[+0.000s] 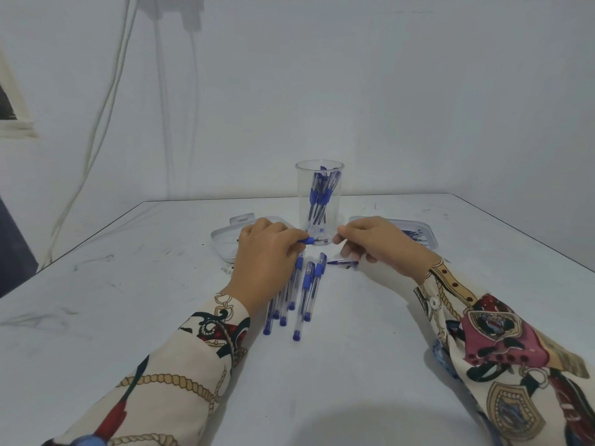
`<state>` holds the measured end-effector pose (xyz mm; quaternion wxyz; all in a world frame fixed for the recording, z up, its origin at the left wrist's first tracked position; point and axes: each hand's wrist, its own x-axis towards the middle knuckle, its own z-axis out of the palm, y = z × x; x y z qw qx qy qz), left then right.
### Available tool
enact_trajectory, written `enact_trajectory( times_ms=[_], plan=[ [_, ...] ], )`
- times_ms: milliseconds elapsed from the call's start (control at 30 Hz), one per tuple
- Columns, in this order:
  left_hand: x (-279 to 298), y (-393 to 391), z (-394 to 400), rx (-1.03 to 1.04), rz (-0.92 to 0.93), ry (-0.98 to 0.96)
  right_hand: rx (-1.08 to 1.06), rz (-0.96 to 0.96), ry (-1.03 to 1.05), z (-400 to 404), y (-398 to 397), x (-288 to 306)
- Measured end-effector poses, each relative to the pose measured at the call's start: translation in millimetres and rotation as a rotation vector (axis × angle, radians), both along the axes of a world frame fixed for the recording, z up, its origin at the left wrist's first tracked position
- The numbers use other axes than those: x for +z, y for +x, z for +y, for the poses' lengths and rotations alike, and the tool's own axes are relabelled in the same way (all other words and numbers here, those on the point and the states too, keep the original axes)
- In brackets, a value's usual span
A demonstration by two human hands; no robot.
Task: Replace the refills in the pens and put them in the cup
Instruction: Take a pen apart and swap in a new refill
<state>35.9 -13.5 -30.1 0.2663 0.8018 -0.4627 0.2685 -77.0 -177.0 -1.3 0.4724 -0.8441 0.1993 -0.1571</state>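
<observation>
We see the left hand (267, 252) and right hand (376, 241) gripping one blue pen (314, 241) between them. Behind stands a clear cup (319, 194) of pens; more pens (297, 294) lie on the bench (161, 300).

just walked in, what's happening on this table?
A person is working on a blue-grip clear pen, gripped by the left hand with the right hand at its tip end. A row of similar pens lies on the white table. The clear plastic cup behind already holds several pens. A small blue pen part lies under the right hand.
</observation>
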Motion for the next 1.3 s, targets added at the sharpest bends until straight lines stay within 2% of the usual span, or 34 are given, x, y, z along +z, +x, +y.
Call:
enact_trajectory(
  times_ms=[133, 267, 467, 700, 900, 1300],
  plan=[
    [-0.5, 0.4, 0.3, 0.016, 0.029, 0.019, -0.027, 0.105, -0.322, -14.8, -6.0, -0.2],
    [-0.8, -0.4, -0.5, 0.029, 0.04, 0.076, -0.039, 0.231, -0.398, -15.1, -6.3, -3.8],
    [-1.3, -0.1, -0.5, 0.04, 0.054, 0.119, -0.01, 0.277, -0.525, -11.5, -1.6, -10.1],
    [-1.3, 0.2, -0.6, 0.053, 0.053, 0.153, -0.026, 0.066, -0.417, -11.7, -4.2, -4.6],
    [-3.3, 2.5, -1.5, 0.028, 0.064, 0.111, 0.009, 0.034, -0.339, -9.0, -0.3, -6.2],
    [-3.6, 0.6, -4.2, 0.005, 0.054, 0.174, 0.078, -0.006, -0.254, -2.9, 4.6, -8.6]
  ],
)
